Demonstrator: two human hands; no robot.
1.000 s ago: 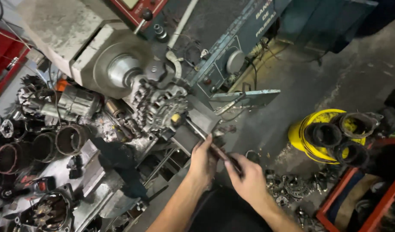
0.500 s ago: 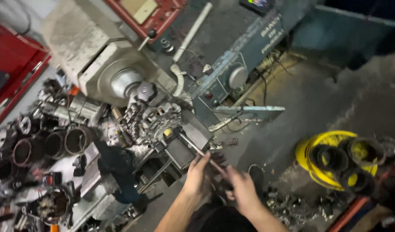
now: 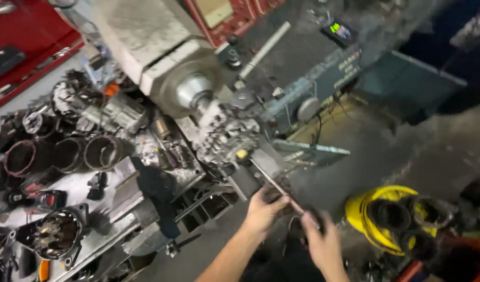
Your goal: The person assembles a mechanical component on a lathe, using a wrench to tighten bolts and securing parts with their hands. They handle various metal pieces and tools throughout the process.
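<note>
Overhead, the grey lathe headstock (image 3: pixel 146 47) fills the upper left, and everything else sits around it. Below and to its left spreads a cluttered metal bench (image 3: pixel 93 209) with dark round housings (image 3: pixel 67 154). Far to the lower right of the headstock stands a yellow bucket (image 3: pixel 378 214). Just right of the headstock's spindle, a ribbed alternator casing (image 3: pixel 227 136) is mounted. From that casing a thin metal rod (image 3: pixel 276 185) slants down to the right. The left hand (image 3: pixel 263 209) is curled around the rod's middle; the right hand (image 3: pixel 323 243) closes on its lower end, though blur hides the exact finger grip.
</note>
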